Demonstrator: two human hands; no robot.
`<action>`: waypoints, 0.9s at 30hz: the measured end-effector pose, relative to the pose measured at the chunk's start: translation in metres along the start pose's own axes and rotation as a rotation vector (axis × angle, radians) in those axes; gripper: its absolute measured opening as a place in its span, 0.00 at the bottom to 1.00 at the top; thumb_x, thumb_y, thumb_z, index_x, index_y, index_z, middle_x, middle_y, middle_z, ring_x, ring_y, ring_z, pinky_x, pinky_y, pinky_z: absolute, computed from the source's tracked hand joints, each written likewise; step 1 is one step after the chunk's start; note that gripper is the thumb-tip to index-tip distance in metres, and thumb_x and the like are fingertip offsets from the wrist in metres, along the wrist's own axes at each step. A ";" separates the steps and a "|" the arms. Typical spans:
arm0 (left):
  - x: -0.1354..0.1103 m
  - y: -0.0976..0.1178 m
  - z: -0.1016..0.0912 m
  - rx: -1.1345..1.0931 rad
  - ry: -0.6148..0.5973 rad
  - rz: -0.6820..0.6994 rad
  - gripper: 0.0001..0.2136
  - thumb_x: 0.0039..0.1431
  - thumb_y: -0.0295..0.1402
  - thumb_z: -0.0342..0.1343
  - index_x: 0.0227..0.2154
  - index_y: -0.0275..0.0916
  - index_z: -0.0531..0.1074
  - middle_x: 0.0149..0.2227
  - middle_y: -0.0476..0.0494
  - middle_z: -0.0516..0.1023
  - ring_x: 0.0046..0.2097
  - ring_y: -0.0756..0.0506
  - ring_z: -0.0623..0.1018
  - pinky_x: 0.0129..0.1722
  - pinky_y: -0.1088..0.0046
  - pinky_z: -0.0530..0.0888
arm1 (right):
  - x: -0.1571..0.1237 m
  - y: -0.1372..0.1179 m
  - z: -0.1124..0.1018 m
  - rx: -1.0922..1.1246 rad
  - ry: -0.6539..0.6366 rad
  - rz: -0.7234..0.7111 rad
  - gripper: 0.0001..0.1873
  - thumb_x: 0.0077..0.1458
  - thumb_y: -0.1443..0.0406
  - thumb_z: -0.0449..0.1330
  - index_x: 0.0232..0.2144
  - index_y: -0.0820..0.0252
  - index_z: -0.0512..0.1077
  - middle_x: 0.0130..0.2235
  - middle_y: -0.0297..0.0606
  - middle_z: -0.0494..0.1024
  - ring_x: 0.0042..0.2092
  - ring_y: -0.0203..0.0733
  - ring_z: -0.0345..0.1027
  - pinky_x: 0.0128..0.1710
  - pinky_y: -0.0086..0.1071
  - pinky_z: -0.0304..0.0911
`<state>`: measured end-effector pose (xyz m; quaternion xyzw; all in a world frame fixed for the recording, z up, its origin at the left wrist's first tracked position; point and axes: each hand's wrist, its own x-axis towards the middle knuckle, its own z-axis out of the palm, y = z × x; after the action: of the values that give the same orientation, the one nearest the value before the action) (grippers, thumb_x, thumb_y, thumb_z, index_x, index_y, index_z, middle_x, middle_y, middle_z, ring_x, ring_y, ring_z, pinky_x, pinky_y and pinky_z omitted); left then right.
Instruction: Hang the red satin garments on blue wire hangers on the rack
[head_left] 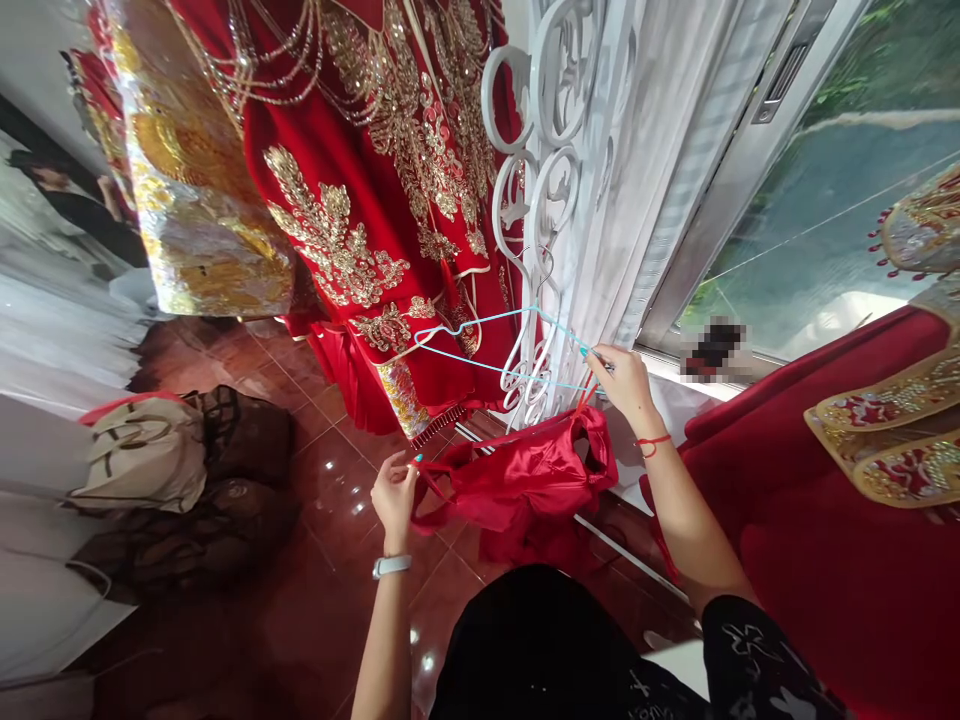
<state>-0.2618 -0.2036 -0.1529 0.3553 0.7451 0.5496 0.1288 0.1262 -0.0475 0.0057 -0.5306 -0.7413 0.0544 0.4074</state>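
A red satin garment (525, 465) with thin straps is stretched between my two hands. My left hand (395, 495) pinches one of its straps at the left end. Higher up on the right, my right hand (621, 382) closes on the right end of a light blue wire hanger (480, 324), where another red strap (586, 392) meets the wire. The hanger's left end is bare. Its hook lies against a white scrollwork metal rack (517, 210); I cannot tell whether it is hooked there.
Red robes with gold embroidery (337, 240) hang ahead, beside a yellow and white garment (195, 180). At right hangs another red embroidered robe (787, 540), near a glass window (832, 190). Bags (142, 455) sit on the red tiled floor (337, 520) at left. A person (82, 210) stands far left.
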 end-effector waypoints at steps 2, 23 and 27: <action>0.010 0.001 -0.005 0.007 -0.062 0.011 0.20 0.51 0.49 0.66 0.37 0.37 0.81 0.25 0.45 0.79 0.29 0.44 0.80 0.29 0.71 0.75 | 0.001 0.002 -0.004 -0.013 -0.031 -0.005 0.22 0.67 0.54 0.50 0.25 0.56 0.72 0.27 0.40 0.75 0.30 0.42 0.64 0.32 0.33 0.51; 0.117 0.180 0.055 -0.436 -0.683 0.385 0.39 0.52 0.45 0.73 0.64 0.32 0.69 0.44 0.31 0.85 0.48 0.36 0.86 0.51 0.62 0.82 | 0.041 0.027 -0.054 -0.153 -0.227 -0.141 0.19 0.65 0.55 0.49 0.23 0.54 0.66 0.20 0.31 0.61 0.25 0.39 0.50 0.31 0.34 0.45; 0.112 0.198 0.066 -0.325 -0.791 0.508 0.30 0.57 0.37 0.66 0.62 0.36 0.71 0.51 0.31 0.82 0.47 0.40 0.86 0.51 0.62 0.80 | 0.043 0.029 -0.054 -0.176 -0.231 -0.146 0.18 0.65 0.57 0.50 0.25 0.55 0.69 0.23 0.34 0.67 0.26 0.40 0.56 0.31 0.34 0.47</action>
<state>-0.2265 -0.0523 0.0259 0.6821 0.4338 0.4959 0.3173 0.1791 -0.0183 0.0502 -0.4991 -0.8218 0.0201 0.2742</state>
